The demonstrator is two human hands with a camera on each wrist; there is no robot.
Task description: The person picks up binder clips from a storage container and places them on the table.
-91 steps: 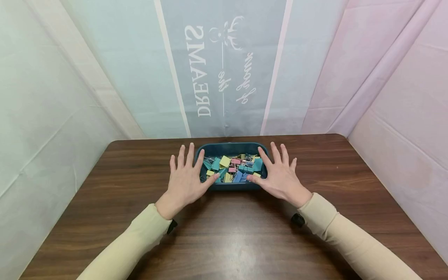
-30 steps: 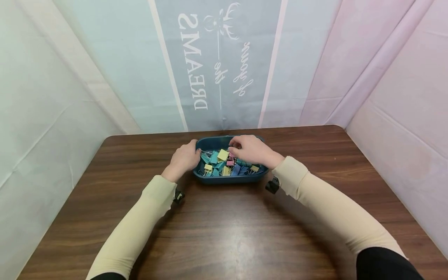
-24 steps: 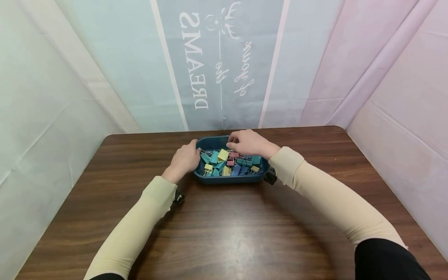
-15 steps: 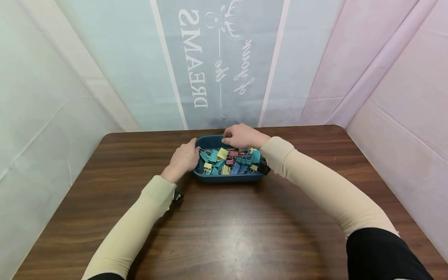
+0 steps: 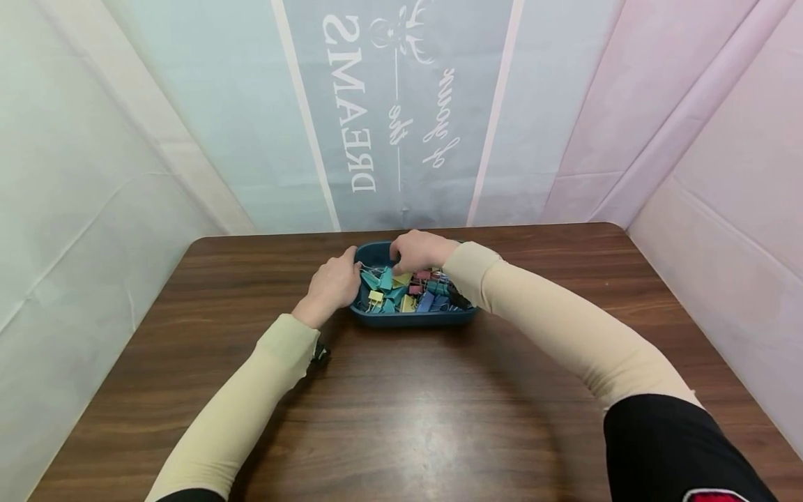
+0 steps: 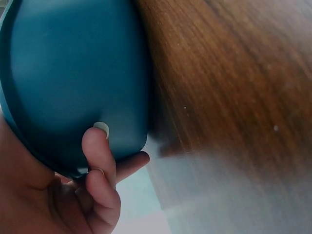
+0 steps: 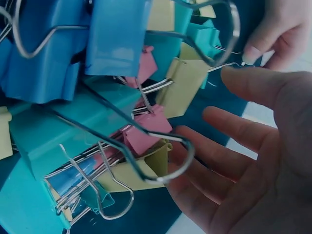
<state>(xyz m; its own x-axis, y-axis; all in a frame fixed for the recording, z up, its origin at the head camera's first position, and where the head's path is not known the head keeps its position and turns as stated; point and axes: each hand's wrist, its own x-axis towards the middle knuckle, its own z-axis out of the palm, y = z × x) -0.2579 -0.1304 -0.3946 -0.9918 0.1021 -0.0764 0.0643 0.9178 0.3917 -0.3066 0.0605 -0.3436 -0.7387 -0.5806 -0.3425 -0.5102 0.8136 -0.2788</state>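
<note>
In the head view, both arms are stretched forward in cream sleeves (image 5: 247, 404); the left hand (image 5: 334, 280) is clasped round the left end of a dark teal tray (image 5: 414, 319), while the right hand (image 5: 419, 251) is held back-upward over the tray's far part, its thumb and fingers apart. The tray is set near the far edge of a brown wood-grain table (image 5: 401, 411), which is backed by a pale cloth (image 5: 389, 216) with white lettering seen reversed. Jumbled binder clips (image 5: 408, 303) in teal, yellow, pink and blue are held in the tray. In the left wrist view, the left fingers are bent against the tray's outer wall, with the rim lodged at the palm; beside it, the wood grain is shown. In the right wrist view, the right fingers are loosely spread and slightly bent, the thumb kept apart from them, just beside a pink clip (image 7: 146, 129) and a yellow clip (image 7: 183, 87); whether these are touched cannot be told. Large blue clips (image 7: 119, 39) with wire handles are seen close up, and the left thumb is glimpsed at the upper right.
</note>
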